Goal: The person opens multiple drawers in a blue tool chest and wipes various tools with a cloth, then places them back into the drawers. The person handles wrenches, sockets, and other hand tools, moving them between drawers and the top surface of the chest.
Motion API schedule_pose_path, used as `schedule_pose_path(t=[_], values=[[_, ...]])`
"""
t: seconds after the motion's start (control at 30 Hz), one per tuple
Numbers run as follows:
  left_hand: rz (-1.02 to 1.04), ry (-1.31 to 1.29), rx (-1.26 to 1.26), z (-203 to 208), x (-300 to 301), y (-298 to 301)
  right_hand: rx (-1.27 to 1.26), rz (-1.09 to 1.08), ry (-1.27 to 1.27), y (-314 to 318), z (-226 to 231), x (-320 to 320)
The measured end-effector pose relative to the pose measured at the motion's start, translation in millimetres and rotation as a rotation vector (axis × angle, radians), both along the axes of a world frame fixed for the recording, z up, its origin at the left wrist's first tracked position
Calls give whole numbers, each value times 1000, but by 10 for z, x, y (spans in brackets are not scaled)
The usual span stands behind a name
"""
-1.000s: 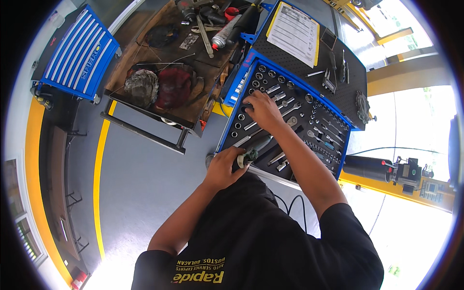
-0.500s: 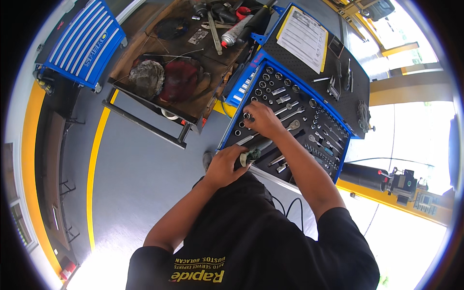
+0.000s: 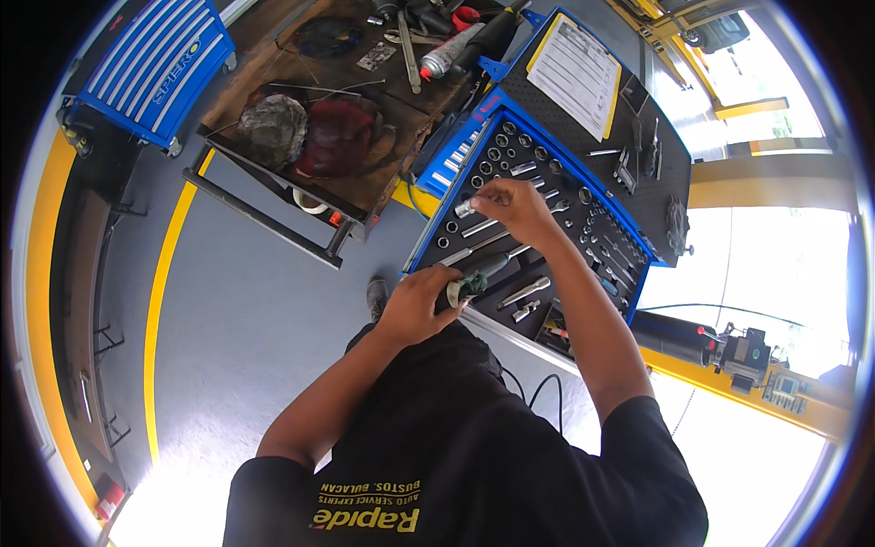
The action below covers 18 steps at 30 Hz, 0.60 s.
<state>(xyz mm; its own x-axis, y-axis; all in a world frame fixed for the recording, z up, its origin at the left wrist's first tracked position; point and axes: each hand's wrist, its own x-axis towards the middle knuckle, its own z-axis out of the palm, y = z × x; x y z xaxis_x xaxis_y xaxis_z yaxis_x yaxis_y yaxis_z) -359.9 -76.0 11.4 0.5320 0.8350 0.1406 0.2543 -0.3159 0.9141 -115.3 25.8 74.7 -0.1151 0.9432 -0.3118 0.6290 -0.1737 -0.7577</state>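
My right hand (image 3: 512, 208) is over the left part of the socket drawer (image 3: 547, 260). Its thumb and fingers pinch a silver socket (image 3: 465, 208), which is lifted clear of the dark foam. Lower down, near the drawer's front edge, my left hand (image 3: 421, 305) wraps round a dark, tube-shaped tool (image 3: 492, 265) with a greenish and pale end; its exact kind does not show. Rows of sockets (image 3: 493, 154), an extension bar (image 3: 525, 292) and wrenches lie in the foam cut-outs around my hands.
A sheet in a yellow-edged holder (image 3: 576, 73) and calipers (image 3: 625, 173) lie on the blue cabinet's black top. To the left stands a worn cart (image 3: 264, 239) with rags (image 3: 337, 137), a spray can (image 3: 453, 50) and tools. A blue drawer cabinet (image 3: 157, 75) is farther left.
My right hand has raised the socket out of the foam, up and slightly to the right. My left hand keeps its hold on the tool, its far part now more visible. The view has shifted slightly.
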Motion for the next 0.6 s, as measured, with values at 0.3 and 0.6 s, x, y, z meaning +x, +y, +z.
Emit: schedule_pose_path(t=[0.3,0.6], values=[[20,-4,29,16,13,-13,-22,-76,-170,17,-9,-39],[24,-31,7,-17,29,-20,-154,-159,-401,48,5,-124]])
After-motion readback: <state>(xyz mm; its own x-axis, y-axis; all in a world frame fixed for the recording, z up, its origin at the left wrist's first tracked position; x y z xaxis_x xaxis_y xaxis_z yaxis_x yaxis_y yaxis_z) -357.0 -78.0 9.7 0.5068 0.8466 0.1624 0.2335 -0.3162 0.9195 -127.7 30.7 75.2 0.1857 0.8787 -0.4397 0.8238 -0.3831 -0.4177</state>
